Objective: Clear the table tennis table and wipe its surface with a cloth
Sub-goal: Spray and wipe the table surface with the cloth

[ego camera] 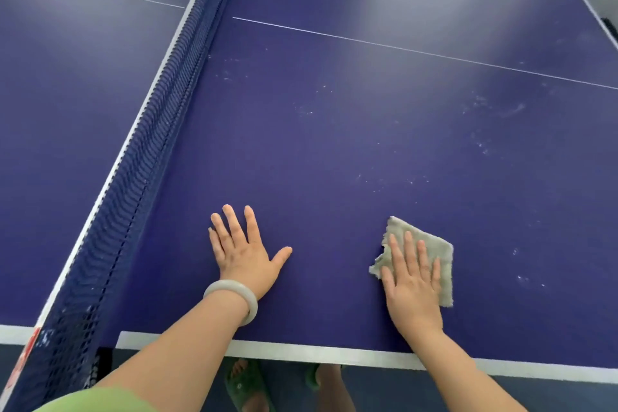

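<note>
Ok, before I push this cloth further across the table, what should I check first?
1. Cloth under the hand: ok, the right hand lies flat on the cloth.
2. Support: ok, the left hand rests flat on the table, holding nothing.
3. Surface ahead clean: not ok, pale smudges show beyond the cloth.
4. Net clearance: ok, the net stands left of the left hand, apart from it.
5. Cloth damp or clean enough: cannot tell.
</note>
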A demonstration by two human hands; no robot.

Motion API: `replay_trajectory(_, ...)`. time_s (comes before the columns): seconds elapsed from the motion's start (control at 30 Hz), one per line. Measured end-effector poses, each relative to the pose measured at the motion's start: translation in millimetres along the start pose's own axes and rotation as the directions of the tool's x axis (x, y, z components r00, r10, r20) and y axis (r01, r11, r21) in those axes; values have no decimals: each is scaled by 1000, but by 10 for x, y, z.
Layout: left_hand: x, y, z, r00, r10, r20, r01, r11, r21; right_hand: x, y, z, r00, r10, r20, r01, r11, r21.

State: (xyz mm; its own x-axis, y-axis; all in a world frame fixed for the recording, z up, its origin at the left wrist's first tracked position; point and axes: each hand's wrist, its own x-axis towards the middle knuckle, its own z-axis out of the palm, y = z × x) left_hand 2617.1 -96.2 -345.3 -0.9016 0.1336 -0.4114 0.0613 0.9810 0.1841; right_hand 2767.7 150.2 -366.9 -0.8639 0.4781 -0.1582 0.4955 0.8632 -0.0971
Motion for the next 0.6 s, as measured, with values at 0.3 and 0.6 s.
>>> replay_trajectory(0.3,14,-8,-105,996,25,83,-24,1000,-6,-430,-941,95,942,-334,8,334,942,-23)
replay_trajectory(0.6,-527,-1205,-191,999,9,33,-7,999,-53,-458,-846,170,1000,-21,-4,22,999,29)
